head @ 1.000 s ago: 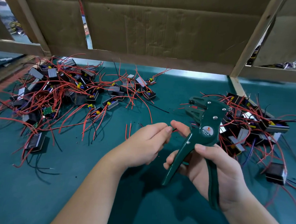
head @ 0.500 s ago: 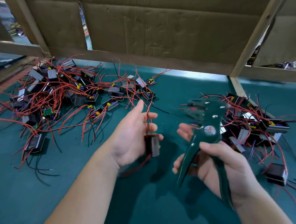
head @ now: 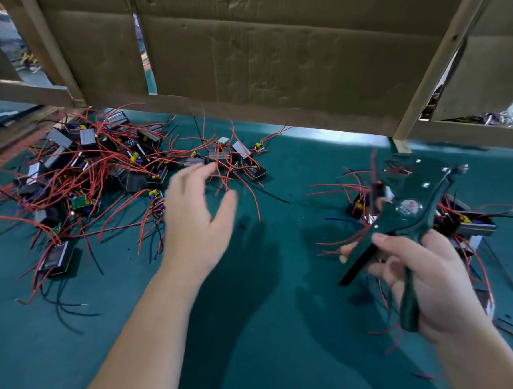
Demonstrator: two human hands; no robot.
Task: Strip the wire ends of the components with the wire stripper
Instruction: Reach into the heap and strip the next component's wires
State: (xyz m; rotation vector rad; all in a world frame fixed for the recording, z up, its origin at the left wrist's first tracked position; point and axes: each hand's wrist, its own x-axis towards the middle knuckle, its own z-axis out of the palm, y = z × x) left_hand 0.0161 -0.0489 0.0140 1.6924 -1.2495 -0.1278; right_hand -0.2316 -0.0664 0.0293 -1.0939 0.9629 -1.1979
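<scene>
Teal cloth covers the surface. Nearest, the right grip curls round the stripper by its handles, head raised, ready for a wire. The left grip, fingers spread and empty, reaches toward the left pile, likely for the next component. The right pile lies behind the stripper; cardboard walls the back.

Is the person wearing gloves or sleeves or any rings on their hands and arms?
No gloves: the left hand and the right hand are both bare, with no rings, watch or bracelet showing. The left forearm and right forearm are bare too, with no sleeve in view. The left hand is blurred, so small details there are hard to tell.
</scene>
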